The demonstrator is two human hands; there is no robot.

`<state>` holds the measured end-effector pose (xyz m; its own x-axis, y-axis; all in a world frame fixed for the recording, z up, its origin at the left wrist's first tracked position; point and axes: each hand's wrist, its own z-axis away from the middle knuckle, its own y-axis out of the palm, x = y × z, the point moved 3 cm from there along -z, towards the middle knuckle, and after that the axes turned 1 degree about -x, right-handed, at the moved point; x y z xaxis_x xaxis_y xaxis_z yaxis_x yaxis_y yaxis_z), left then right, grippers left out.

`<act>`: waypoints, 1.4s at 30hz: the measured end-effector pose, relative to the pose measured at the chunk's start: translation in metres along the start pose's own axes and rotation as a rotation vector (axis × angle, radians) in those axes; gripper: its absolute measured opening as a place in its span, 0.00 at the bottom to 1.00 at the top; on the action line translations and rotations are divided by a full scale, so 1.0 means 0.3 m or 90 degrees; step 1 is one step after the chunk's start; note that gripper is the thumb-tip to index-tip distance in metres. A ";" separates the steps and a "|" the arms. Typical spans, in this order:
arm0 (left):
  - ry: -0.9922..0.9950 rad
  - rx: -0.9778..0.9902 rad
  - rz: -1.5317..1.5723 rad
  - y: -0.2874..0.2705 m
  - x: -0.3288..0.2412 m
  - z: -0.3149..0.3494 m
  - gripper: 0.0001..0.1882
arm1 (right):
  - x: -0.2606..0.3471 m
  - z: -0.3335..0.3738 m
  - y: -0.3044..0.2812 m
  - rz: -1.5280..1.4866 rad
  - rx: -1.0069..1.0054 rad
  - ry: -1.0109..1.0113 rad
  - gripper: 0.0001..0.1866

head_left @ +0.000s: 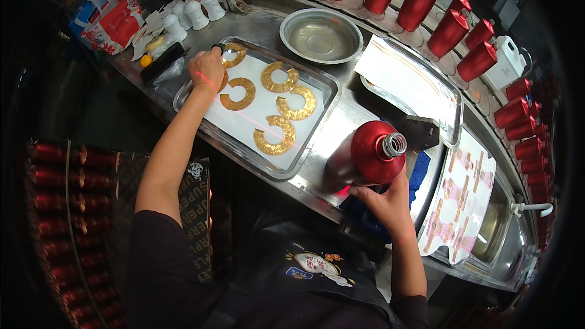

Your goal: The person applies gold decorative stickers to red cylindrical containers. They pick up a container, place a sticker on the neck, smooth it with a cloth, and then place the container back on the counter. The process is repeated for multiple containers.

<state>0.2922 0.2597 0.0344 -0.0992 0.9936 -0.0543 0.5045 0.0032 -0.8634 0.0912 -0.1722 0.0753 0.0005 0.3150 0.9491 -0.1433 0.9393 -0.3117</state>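
My left hand is over the left side of a metal tray, its fingers curled down beside a gold C-shaped decal. Something small and dark shows at its fingertips; what they pinch, if anything, is hidden. More curved gold pieces, such as one lower decal, lie apart on the white sheet in the tray. With thumb and fingers, my right hand grips the lower side of a glossy red bottle. The bottle leans, its uncapped threaded neck toward me.
A round metal basin sits behind the tray. Right of it, a second tray carries white sheets, beside a patterned decal sheet and a sink. Red bottles line the curved conveyor behind. White jars stand far left.
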 end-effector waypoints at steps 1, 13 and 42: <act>0.008 -0.006 0.000 -0.007 -0.005 0.000 0.09 | 0.008 0.000 -0.001 0.002 -0.003 -0.024 0.43; -0.282 0.138 0.520 0.013 0.071 -0.111 0.20 | -0.001 0.006 0.027 -0.125 -0.012 -0.058 0.38; -0.135 0.224 0.327 0.045 0.171 -0.094 0.13 | 0.309 -0.655 1.014 0.507 0.133 -0.129 0.29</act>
<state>0.3181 0.3140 0.0342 -0.1048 0.8150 -0.5700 0.2254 -0.5388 -0.8117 0.2421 0.1694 0.0596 -0.3535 0.8223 0.4459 -0.2058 0.3967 -0.8946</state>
